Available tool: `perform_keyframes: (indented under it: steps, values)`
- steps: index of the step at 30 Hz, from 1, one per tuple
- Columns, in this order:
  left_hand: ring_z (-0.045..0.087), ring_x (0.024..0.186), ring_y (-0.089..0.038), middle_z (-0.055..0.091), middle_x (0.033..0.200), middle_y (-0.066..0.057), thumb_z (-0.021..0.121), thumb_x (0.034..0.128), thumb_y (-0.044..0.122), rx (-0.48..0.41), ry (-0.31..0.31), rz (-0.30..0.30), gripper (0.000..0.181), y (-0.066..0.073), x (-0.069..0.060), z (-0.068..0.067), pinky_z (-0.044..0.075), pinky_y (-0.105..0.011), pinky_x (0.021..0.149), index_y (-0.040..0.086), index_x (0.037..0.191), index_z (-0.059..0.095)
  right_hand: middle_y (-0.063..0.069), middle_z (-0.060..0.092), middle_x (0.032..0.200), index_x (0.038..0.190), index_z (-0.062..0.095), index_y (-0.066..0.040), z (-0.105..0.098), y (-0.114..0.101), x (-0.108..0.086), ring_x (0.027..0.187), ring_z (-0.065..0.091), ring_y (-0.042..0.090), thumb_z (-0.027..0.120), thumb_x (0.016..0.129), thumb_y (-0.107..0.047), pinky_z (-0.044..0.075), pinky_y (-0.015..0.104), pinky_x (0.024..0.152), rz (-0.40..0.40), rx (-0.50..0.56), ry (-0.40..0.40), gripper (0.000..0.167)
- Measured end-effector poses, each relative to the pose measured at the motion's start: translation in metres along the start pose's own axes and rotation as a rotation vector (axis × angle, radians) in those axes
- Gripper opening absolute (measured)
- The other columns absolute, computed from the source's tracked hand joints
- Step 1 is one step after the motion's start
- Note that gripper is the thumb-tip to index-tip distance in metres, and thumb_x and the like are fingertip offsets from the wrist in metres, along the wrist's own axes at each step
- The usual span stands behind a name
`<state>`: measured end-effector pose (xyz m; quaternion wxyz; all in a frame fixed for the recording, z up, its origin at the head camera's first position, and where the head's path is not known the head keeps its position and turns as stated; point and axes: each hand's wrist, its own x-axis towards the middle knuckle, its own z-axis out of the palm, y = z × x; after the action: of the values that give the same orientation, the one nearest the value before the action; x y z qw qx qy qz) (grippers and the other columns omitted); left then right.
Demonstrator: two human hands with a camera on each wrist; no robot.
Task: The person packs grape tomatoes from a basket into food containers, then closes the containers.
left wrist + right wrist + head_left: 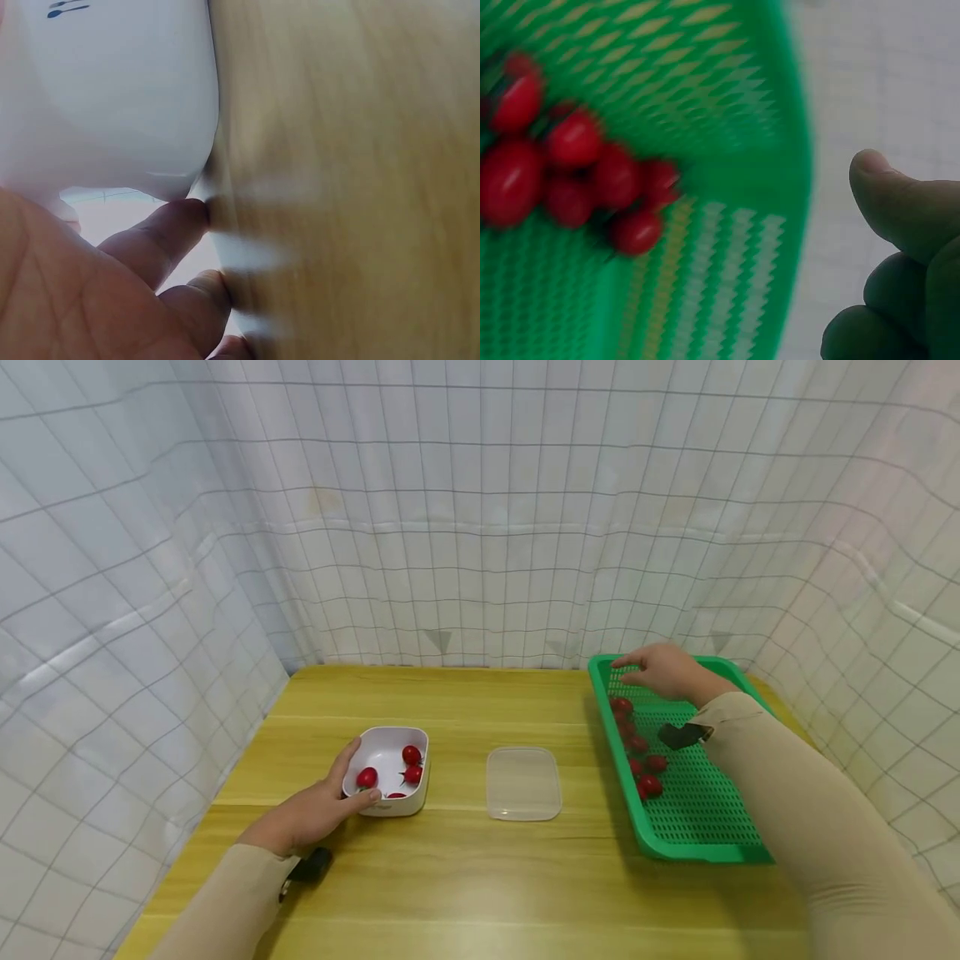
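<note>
A white square food box [389,747] stands on the table at the left, with several red cherry tomatoes [412,774] inside. My left hand [307,810] holds this box at its near left corner, the thumb over the near rim and the fingers along the left side. The left wrist view shows the box wall [120,97] close up, fingertips low by the tabletop. Over the far end of a green basket [637,822] hovers my right hand [667,672], fingers loosely bent and nothing seen between them. Several more tomatoes [574,139] lie along the basket's left side.
A flat translucent square lid [523,783] lies on the wooden table [480,877] between box and basket. White grid-patterned curtains [480,527] hang behind the table and at both sides.
</note>
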<state>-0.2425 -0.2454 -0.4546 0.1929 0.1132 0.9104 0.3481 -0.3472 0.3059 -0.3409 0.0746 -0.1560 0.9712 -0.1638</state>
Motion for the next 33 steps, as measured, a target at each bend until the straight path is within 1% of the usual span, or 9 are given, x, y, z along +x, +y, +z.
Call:
perform_keyframes:
  steps: [2, 5, 9, 11, 14, 20, 26, 29, 33]
  values:
    - [0.033, 0.151, -0.056, 0.019, 0.169, -0.035, 0.058, 0.1026, 0.060, 0.006, 0.002, 0.000, 0.105, 0.000, 0.000, -0.001, 0.032, -0.071, 0.119, 0.024, 0.169, -0.016, 0.023, 0.077, 0.114, 0.147, 0.062, -0.009, 0.007, 0.015, -0.003, 0.081, 0.071, 0.032, 0.061, 0.107, -0.023, 0.059, 0.050, 0.082, 0.004, -0.043, -0.036, 0.042]
    - [0.033, 0.151, -0.057, 0.019, 0.169, -0.036, 0.058, 0.1029, 0.059, 0.008, 0.003, 0.002, 0.105, 0.000, 0.001, -0.001, 0.032, -0.071, 0.118, 0.024, 0.169, -0.016, 0.028, 0.056, 0.151, 0.149, 0.060, -0.008, 0.018, 0.034, -0.004, 0.085, 0.072, 0.030, 0.062, 0.107, -0.020, 0.057, 0.050, 0.087, 0.008, -0.047, -0.093, 0.044]
    - [0.036, 0.149, -0.057, 0.019, 0.169, -0.035, 0.057, 0.1035, 0.059, 0.030, 0.009, 0.003, 0.103, -0.001, 0.000, -0.002, 0.035, -0.071, 0.117, 0.024, 0.169, -0.016, 0.030, 0.053, 0.153, 0.150, 0.059, -0.006, 0.032, 0.051, 0.000, 0.063, 0.054, 0.021, 0.063, 0.105, -0.015, 0.052, 0.042, 0.074, 0.002, -0.005, -0.137, 0.046]
    - [0.037, 0.148, -0.058, 0.019, 0.169, -0.036, 0.057, 0.1038, 0.058, 0.031, 0.012, 0.002, 0.103, 0.000, 0.000, -0.003, 0.035, -0.071, 0.116, 0.023, 0.169, -0.015, 0.027, 0.054, 0.154, 0.150, 0.059, -0.008, 0.039, 0.057, 0.002, 0.090, 0.070, 0.033, 0.065, 0.104, -0.015, 0.056, 0.049, 0.086, -0.001, -0.007, -0.139, 0.047]
    - [0.036, 0.148, -0.059, 0.018, 0.168, -0.038, 0.057, 0.1039, 0.057, 0.018, 0.013, 0.000, 0.103, 0.001, -0.001, -0.002, 0.033, -0.071, 0.117, 0.022, 0.169, -0.015, 0.024, 0.055, 0.154, 0.151, 0.059, -0.010, 0.045, 0.064, 0.004, 0.119, 0.065, 0.041, 0.067, 0.103, -0.014, 0.055, 0.051, 0.090, -0.006, -0.028, -0.141, 0.049]
    - [0.033, 0.149, -0.060, 0.017, 0.169, -0.038, 0.058, 0.1038, 0.056, 0.002, 0.012, -0.004, 0.103, 0.002, -0.001, -0.002, 0.031, -0.072, 0.118, 0.023, 0.169, -0.015, 0.027, 0.055, 0.153, 0.152, 0.057, -0.009, 0.050, 0.068, 0.007, 0.070, 0.055, 0.023, 0.069, 0.101, -0.012, 0.046, 0.036, 0.067, -0.014, -0.034, -0.145, 0.052]
    - [0.033, 0.150, -0.059, 0.015, 0.170, -0.037, 0.058, 0.1038, 0.056, 0.006, 0.015, 0.007, 0.104, 0.002, 0.000, -0.003, 0.031, -0.072, 0.119, 0.021, 0.169, -0.015, 0.026, 0.059, 0.149, 0.150, 0.060, -0.010, 0.051, 0.066, 0.009, 0.118, 0.066, 0.038, 0.071, 0.100, -0.014, 0.050, 0.039, 0.079, -0.031, -0.082, -0.129, 0.051]
    - [0.034, 0.149, -0.059, 0.015, 0.170, -0.037, 0.058, 0.1038, 0.056, 0.005, 0.014, 0.005, 0.104, 0.002, 0.000, -0.003, 0.032, -0.071, 0.118, 0.021, 0.169, -0.015, 0.027, 0.059, 0.149, 0.149, 0.061, -0.009, 0.053, 0.066, 0.010, 0.110, 0.066, 0.035, 0.071, 0.100, -0.013, 0.051, 0.041, 0.078, -0.028, -0.074, -0.129, 0.050]
    - [0.036, 0.148, -0.058, 0.016, 0.169, -0.038, 0.058, 0.1043, 0.055, 0.008, 0.014, 0.004, 0.103, 0.002, 0.001, -0.003, 0.034, -0.070, 0.118, 0.021, 0.169, -0.015, 0.026, 0.060, 0.148, 0.148, 0.062, -0.008, 0.056, 0.066, 0.009, 0.127, 0.062, 0.046, 0.071, 0.100, -0.014, 0.056, 0.056, 0.096, -0.029, -0.072, -0.121, 0.049]
